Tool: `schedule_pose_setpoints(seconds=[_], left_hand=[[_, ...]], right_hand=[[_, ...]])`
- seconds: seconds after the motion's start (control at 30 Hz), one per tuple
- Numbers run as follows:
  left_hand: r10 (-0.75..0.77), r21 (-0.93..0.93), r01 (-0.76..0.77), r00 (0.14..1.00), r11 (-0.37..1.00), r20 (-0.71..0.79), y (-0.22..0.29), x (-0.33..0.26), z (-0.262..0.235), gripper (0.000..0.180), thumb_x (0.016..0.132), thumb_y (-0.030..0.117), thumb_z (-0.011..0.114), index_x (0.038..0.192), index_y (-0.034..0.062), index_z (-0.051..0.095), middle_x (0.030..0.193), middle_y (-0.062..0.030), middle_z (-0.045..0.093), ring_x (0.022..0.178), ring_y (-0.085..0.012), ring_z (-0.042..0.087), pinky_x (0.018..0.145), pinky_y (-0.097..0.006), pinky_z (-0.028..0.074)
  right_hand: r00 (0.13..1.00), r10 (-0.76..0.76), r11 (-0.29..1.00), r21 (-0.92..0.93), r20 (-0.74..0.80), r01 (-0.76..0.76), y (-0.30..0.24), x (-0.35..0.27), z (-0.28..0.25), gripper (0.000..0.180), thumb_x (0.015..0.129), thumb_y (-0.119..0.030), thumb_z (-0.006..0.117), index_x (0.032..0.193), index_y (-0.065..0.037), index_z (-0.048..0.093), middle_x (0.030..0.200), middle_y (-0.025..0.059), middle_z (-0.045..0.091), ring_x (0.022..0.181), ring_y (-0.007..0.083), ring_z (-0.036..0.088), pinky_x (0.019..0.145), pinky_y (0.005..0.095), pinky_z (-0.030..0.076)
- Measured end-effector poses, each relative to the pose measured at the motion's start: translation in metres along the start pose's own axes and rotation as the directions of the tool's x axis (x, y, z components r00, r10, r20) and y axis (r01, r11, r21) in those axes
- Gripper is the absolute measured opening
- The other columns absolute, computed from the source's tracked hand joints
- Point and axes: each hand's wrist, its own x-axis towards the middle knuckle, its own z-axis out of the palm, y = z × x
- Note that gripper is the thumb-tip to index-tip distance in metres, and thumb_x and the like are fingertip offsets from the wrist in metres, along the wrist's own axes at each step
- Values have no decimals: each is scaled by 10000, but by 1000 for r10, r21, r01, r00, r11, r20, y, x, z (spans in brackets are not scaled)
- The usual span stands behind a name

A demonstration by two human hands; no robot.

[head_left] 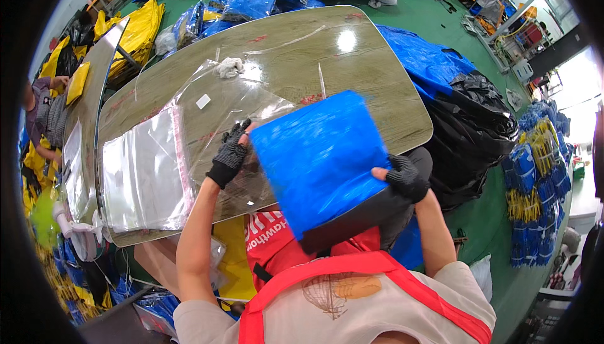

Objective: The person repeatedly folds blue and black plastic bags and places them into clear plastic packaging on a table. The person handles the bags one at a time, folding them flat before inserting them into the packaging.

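A flat blue folded sheet-like bag (pixel 324 155) with a black lower edge is held tilted over the near edge of the table (pixel 365 48). My right hand (pixel 408 178), in a black glove with bare fingertips, pinches its right edge, thumb on top. At the bag's left edge is my left hand (pixel 229 158), gloved the same way, fingers stretched out over clear plastic film (pixel 220 114); its thumb tip is close to the bag's corner, and I cannot tell whether it touches. Left of this hand lies a stack of clear plastic sleeves (pixel 148 174).
A crumpled white cloth (pixel 229 67) and a small white square (pixel 202 100) lie on the table. A large black-and-blue sack (pixel 472 117) stands against its right side. Packed blue bundles (pixel 251 1) are piled beyond. Another person (pixel 47 111) works at the far left.
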Motion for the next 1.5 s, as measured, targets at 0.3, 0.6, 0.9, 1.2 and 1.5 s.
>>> schedule_pose_setpoints(seconds=[0.3,0.6,0.9,1.2,1.5], left_hand=[[61,378,-76,997,923,52,53,-29,-76,419,1011,327,321,1309,110,521,1357,-107,499,1289,-311,413,1091,-384,267],[221,606,-282,960,744,174,87,-34,-36,390,970,274,378,1286,102,527,1332,-136,506,1308,-367,369,1120,-522,151],[32,459,223,874,860,-485,70,-80,-5,852,815,330,670,1448,3,202,1469,-234,276,1361,-410,241,1122,-470,173],[-486,-757,392,866,523,112,59,-80,-25,803,753,412,764,1344,33,376,1215,-123,545,1064,-218,541,913,-347,460],[-461,-678,340,888,652,3,71,-56,-46,854,749,364,765,1408,34,333,1119,-109,568,1003,-194,551,879,-322,467]], right_hand=[[993,46,911,403,105,-85,24,-15,94,440,834,-236,687,1157,33,558,1030,131,637,948,185,588,880,331,466],[948,-314,949,-42,-56,312,53,31,90,635,751,-388,766,1166,19,511,1063,187,599,984,233,588,877,364,461],[908,-269,963,79,321,257,-3,167,94,394,885,-380,581,886,11,623,790,94,635,746,145,567,702,296,465],[927,-231,888,326,-295,325,-40,107,119,281,952,-233,521,829,8,594,772,46,610,749,106,523,705,261,433],[891,-160,900,309,-426,309,-34,99,128,255,951,-220,527,894,6,631,799,48,627,760,107,527,715,260,439]])
